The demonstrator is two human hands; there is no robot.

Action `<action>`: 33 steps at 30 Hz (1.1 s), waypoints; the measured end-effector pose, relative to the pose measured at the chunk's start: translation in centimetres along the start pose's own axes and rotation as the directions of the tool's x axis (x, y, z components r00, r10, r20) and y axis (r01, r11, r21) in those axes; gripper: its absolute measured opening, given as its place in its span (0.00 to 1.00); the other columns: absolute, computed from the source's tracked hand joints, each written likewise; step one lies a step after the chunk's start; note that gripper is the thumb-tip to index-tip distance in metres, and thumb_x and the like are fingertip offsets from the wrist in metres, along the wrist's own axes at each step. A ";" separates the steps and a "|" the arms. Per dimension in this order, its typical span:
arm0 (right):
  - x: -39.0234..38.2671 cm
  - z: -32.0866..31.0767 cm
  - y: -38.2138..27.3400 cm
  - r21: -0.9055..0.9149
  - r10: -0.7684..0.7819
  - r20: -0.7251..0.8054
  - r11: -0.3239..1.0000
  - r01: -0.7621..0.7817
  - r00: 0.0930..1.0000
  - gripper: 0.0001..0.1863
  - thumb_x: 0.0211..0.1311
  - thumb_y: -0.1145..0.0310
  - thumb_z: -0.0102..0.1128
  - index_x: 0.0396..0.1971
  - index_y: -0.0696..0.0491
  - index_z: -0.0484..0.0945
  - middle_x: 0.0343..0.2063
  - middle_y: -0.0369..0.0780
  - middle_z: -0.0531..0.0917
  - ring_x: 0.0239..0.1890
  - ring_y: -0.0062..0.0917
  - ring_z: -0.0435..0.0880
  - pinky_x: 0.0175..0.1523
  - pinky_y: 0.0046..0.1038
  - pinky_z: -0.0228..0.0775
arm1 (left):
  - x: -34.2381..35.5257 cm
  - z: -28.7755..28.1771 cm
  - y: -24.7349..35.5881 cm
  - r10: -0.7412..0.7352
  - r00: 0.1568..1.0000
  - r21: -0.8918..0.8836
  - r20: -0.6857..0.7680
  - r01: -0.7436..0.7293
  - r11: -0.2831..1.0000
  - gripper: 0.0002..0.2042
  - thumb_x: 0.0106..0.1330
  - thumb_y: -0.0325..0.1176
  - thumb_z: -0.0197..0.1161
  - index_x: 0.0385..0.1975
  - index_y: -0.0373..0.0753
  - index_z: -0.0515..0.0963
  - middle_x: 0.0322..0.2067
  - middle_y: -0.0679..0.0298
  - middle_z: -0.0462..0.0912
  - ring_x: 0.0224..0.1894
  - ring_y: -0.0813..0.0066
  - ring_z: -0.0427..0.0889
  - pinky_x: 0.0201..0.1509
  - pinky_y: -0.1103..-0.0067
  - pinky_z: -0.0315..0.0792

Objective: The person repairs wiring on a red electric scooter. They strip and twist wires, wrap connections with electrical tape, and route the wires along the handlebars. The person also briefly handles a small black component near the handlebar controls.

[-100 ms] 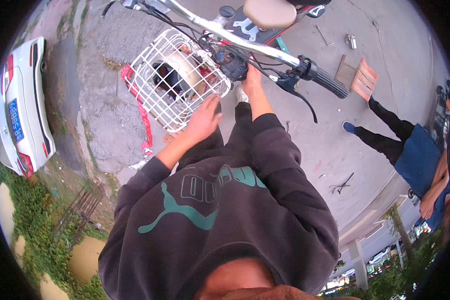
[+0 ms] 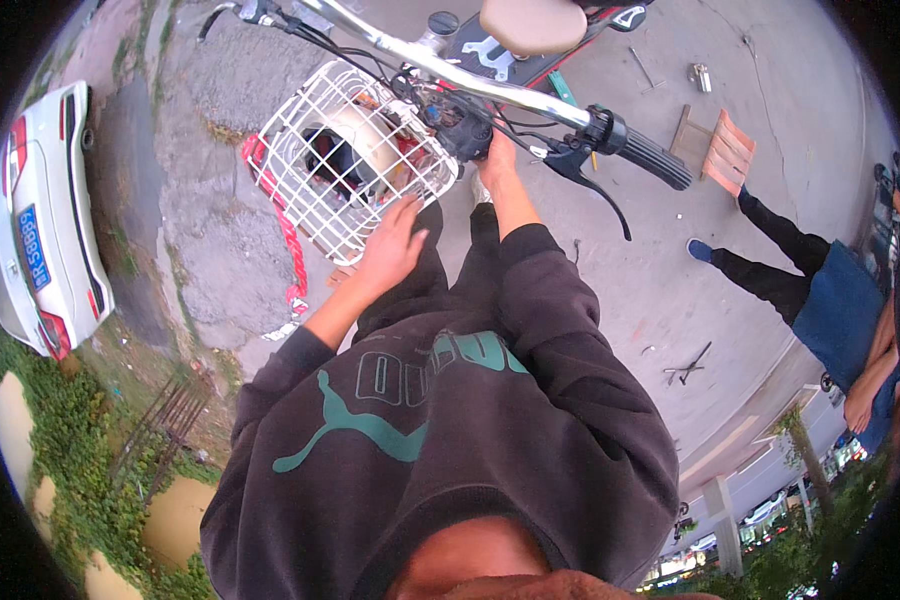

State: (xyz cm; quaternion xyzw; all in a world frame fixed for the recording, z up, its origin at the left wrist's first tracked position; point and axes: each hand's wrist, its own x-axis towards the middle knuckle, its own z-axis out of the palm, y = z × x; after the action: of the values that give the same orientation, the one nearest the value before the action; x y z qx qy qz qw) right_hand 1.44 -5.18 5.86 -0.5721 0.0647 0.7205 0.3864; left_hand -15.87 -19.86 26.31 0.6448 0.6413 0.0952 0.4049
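In front of me stands a bike with a chrome handlebar (image 2: 425, 68) and a white wire basket (image 2: 342, 160). Beside the basket's near right corner, my left hand (image 2: 392, 248) has its fingers stretched out and holds nothing that I can see. My right hand (image 2: 500, 165) reaches up under the handlebar against a black housing (image 2: 462, 135) at the bike's front. Its fingertips are hidden behind that housing, so their grip does not show. Inside the basket lie a cream rounded thing (image 2: 365, 140) and some dark and red items. A black brake lever (image 2: 600, 195) and ribbed grip (image 2: 655, 162) extend to the right.
Red wrapping (image 2: 288, 240) hangs along the basket's left side. A tan saddle (image 2: 535, 25) is at the top. On the pavement lie a T-shaped tool (image 2: 647, 70), a metal can-like part (image 2: 701, 78) and a dark cross-shaped tool (image 2: 687, 365). A person (image 2: 835, 300) is at right; a white car (image 2: 55, 220) stands left.
The view has shifted slightly. My left hand has moved a little, staying beside the basket; my right hand remains at the black housing.
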 end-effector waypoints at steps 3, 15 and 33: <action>-1.5 0.5 0.0 0.078 0.053 -0.008 0.996 -0.052 0.999 0.29 0.70 0.38 0.56 0.60 0.43 0.78 0.59 0.35 0.82 0.59 0.32 0.79 0.62 0.52 0.68 | -1.9 -0.6 -0.5 -0.015 1.000 0.010 -0.020 0.015 1.000 0.26 0.68 0.29 0.63 0.66 0.34 0.68 0.67 0.46 0.68 0.69 0.45 0.69 0.72 0.63 0.66; -1.3 -0.8 0.8 0.033 0.150 0.010 0.988 -0.150 0.989 0.41 0.71 0.28 0.41 0.61 0.50 0.75 0.58 0.43 0.79 0.62 0.37 0.74 0.70 0.54 0.59 | 2.3 -3.0 8.8 0.012 0.978 -0.429 0.208 0.080 0.900 0.21 0.75 0.34 0.60 0.63 0.31 0.70 0.57 0.52 0.79 0.57 0.65 0.83 0.61 0.71 0.76; -29.4 -31.1 -11.0 -0.652 -0.589 -0.308 0.702 0.285 0.747 0.25 0.71 0.52 0.63 0.53 0.61 0.80 0.37 0.37 0.85 0.40 0.22 0.82 0.47 0.30 0.76 | 3.0 -18.1 26.8 0.709 0.656 -0.154 -0.258 -0.752 0.640 0.17 0.60 0.21 0.66 0.50 0.31 0.81 0.49 0.50 0.85 0.49 0.61 0.86 0.56 0.69 0.77</action>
State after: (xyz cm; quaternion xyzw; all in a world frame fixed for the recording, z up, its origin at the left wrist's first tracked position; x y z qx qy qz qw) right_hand 33.83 -28.46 24.93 -0.8223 -0.1986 0.4159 0.3338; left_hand -6.89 -5.90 54.21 0.7823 0.3403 0.3862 0.3508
